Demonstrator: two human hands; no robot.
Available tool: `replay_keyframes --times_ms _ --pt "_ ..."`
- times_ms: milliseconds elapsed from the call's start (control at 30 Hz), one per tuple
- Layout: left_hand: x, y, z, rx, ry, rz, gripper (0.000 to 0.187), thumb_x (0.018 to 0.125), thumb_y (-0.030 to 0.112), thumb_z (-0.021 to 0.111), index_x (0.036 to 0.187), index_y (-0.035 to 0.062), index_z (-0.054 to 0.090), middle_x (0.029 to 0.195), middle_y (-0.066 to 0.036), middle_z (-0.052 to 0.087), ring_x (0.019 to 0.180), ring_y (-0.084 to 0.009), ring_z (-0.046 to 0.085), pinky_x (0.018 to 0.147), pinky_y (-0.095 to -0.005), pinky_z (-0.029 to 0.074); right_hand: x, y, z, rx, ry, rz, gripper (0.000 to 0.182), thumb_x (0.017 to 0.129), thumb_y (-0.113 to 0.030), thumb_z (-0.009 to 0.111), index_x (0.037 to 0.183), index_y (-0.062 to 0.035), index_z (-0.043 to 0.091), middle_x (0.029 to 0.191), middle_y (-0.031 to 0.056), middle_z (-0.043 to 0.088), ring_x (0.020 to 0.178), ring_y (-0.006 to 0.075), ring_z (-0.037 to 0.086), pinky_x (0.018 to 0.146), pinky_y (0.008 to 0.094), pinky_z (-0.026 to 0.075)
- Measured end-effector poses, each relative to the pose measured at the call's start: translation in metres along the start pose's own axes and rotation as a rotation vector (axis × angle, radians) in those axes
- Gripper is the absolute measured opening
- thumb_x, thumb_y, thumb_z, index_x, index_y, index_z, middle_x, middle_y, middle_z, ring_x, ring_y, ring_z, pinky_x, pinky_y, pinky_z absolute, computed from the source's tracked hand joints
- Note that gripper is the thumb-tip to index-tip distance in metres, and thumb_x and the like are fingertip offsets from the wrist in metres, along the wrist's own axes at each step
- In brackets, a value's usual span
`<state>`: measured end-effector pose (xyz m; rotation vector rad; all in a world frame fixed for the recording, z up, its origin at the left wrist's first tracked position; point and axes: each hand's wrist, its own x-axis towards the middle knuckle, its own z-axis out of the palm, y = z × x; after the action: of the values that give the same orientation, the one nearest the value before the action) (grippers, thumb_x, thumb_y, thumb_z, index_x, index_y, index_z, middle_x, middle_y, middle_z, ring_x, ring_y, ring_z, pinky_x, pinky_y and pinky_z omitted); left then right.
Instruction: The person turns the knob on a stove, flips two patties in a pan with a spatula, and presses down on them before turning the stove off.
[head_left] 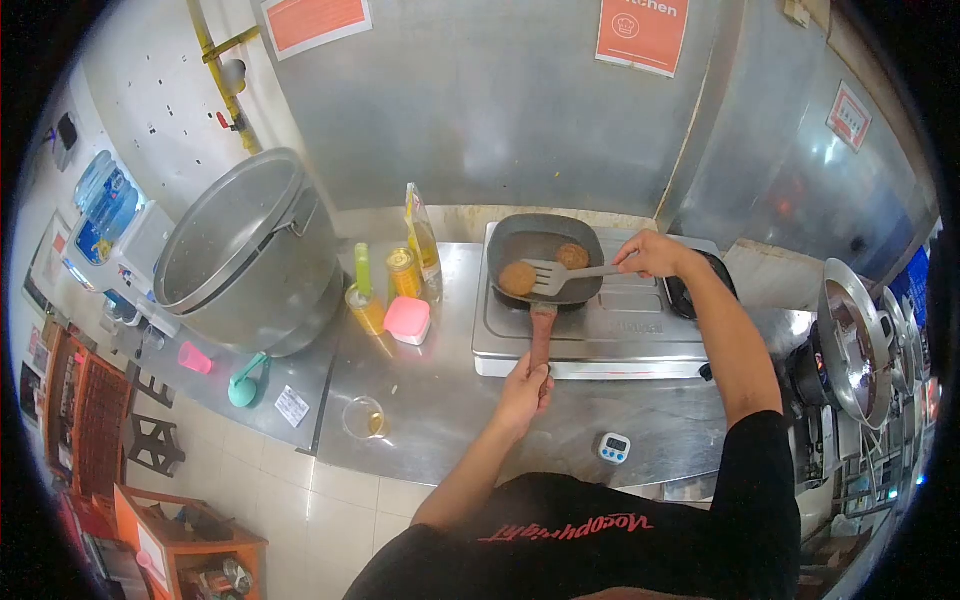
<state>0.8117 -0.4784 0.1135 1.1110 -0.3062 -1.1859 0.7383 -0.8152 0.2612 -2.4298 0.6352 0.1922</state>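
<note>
A square dark frying pan [520,235] sits on the left burner of the steel gas stove [630,325]. Its brownish-red handle [542,335] points toward me, and my left hand [525,392] is wrapped around the end of it. In my right hand [648,254] is the handle of a grey slotted spatula [560,274], which reaches over the pan's right rim. Two browned round patties lie in the pan: the left patty [518,279] is against the spatula's blade, and the right patty [573,256] lies just above the spatula.
Left of the stove stand a pink-lidded container [408,320], a yellow can [403,272], an oil pouch [422,245] and a large metal pot [265,250]. A clear cup [365,418] and a timer [614,448] are near the counter's front edge. Woks [855,345] stand at right.
</note>
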Motion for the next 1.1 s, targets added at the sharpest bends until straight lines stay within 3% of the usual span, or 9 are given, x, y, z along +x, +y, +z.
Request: replay_keyframes --times_ms 167,233,367,467,533,633,733,933,1100 --pt "-0.003 0.001 0.001 -0.021 -0.010 0.004 0.025 0.108 0.019 0.046 0.132 0.0139 0.047 0.085 -0.001 0.051 0.054 -0.0087 0.042 0.045 -0.0241 0.029 -0.007 -0.004 0.036 0.206 -0.007 0.039 0.027 0.085 -0.023 0.077 0.106 -0.0056 0.078 0.069 0.0044 0.064 0.059 0.0132 0.057 0.058 0.0319 0.046" --pt "-0.003 0.003 -0.001 -0.026 -0.011 0.001 0.015 0.108 0.021 0.048 0.121 0.0149 0.050 0.083 0.000 0.053 0.055 -0.0087 0.045 0.046 -0.0238 0.032 -0.014 -0.007 0.041 0.301 0.039 0.094 0.027 0.089 -0.018 0.076 0.111 -0.0021 0.076 0.062 0.0007 0.058 0.054 0.0084 0.049 0.051 0.0279 0.038" --pt "-0.002 0.001 -0.002 -0.034 -0.027 -0.009 0.023 0.108 0.019 0.046 0.130 0.0134 0.047 0.085 -0.002 0.052 0.054 -0.0088 0.041 0.045 -0.0245 0.029 -0.020 -0.001 0.035 0.397 0.148 0.129 0.028 0.086 -0.017 0.077 0.111 -0.0035 0.076 0.061 0.0004 0.057 0.054 0.0089 0.050 0.050 0.0284 0.039" --pt "-0.001 0.001 -0.001 -0.015 -0.015 -0.010 0.022 0.108 0.019 0.046 0.130 0.0138 0.047 0.084 -0.002 0.052 0.054 -0.0089 0.041 0.045 -0.0246 0.029 -0.022 -0.003 0.028 0.086 0.366 -0.078 0.029 0.083 -0.017 0.076 0.110 -0.0046 0.076 0.065 0.0073 0.064 0.055 0.0167 0.061 0.049 0.0341 0.045" --pt "-0.002 0.001 -0.001 -0.041 -0.020 -0.010 0.022 0.108 0.019 0.046 0.130 0.0143 0.047 0.084 -0.001 0.052 0.054 -0.0090 0.041 0.046 -0.0247 0.029 -0.025 -0.022 0.035 -0.548 0.644 -0.150 0.031 0.086 -0.018 0.068 0.114 -0.0053 0.074 0.082 0.0196 0.072 0.073 0.0251 0.074 0.068 0.0405 0.058" --pt "0.000 0.001 -0.002 -0.051 -0.022 -0.023 0.022 0.108 0.018 0.046 0.130 0.0147 0.048 0.084 -0.001 0.052 0.054 -0.0092 0.041 0.046 -0.0248 0.028 -0.028 -0.053 0.058 -0.878 0.512 -0.046 0.037 0.090 -0.018 0.062 0.123 -0.0042 0.069 0.083 0.0194 0.072 0.074 0.0328 0.075 0.065 0.0458 0.060" --pt "0.003 -0.001 -0.003 -0.040 -0.009 -0.034 0.020 0.108 0.018 0.046 0.128 0.0147 0.048 0.084 -0.001 0.052 0.053 -0.0093 0.041 0.046 -0.0251 0.028 -0.036 -0.060 0.082 -0.931 0.644 -0.173 0.036 0.091 -0.018 0.060 0.124 -0.0034 0.066 0.080 0.0168 0.071 0.069 0.0341 0.074 0.061 0.0480 0.059" --pt "0.002 -0.001 -0.003 -0.056 -0.008 -0.028 0.018 0.108 0.018 0.047 0.126 0.0149 0.048 0.083 -0.001 0.053 0.053 -0.0097 0.041 0.045 -0.0250 0.028 -0.056 -0.085 0.066 -0.825 0.616 -0.135 0.024 0.089 -0.014 0.063 0.109 -0.0035 0.066 0.086 0.0164 0.071 0.077 0.0314 0.075 0.062 0.0452 0.059" --pt "0.000 0.001 -0.002 -0.054 -0.009 -0.035 0.018 0.108 0.018 0.047 0.126 0.0150 0.048 0.084 -0.001 0.053 0.053 -0.0099 0.042 0.045 -0.0249 0.028 -0.060 -0.086 0.077 -0.873 0.655 -0.242 0.028 0.085 -0.015 0.065 0.112 -0.0075 0.066 0.087 0.0140 0.067 0.078 0.0303 0.073 0.061 0.0417 0.059"
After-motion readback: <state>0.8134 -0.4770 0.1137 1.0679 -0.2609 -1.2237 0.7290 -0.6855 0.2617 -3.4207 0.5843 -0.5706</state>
